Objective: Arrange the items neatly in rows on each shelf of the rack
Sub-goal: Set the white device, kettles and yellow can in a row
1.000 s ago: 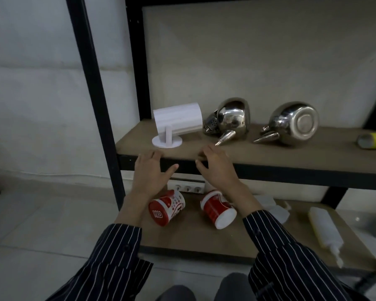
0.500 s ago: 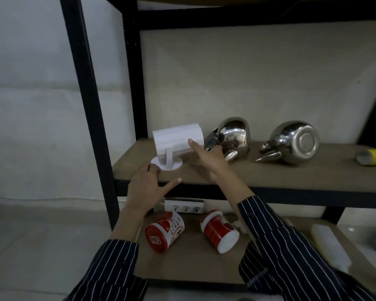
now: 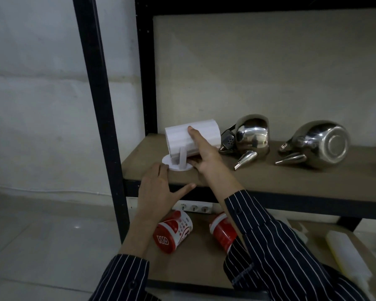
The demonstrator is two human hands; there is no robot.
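- The right hand hovered off the front edge of the shelf a second ago. It has now come up onto the white ribbed holder, with the forefinger laid over the top of the drum and the thumb tucked beneath. It grips the drum between the two.
- The left hand has moved up as well. Its fingers lie straight and together, with the tips touching the front rim of the holder's round base. The thumb is spread wide to the right and holds nothing.
- As I judge it, the sorting of this shelf is only now starting. The holder is the first item taken in hand, and no row has been formed yet.
- The holder sits directly under the right hand and just beyond the left fingertips. Its drum leans sideways on its post rather than standing straight.
- Just right of the holder, the first steel kettle lies tipped on its side with its spout towards the front. I cannot tell whether it touches the drum.
- Further right of the holder, the second steel kettle also lies on its side, with its bottom facing the camera.
- Left of the holder stands the rack upright.
- On the lower shelf below the holder, two red cups lie on their sides. A power strip is behind them.
- Well to the lower right of the holder, a pale squeeze bottle lies flat.
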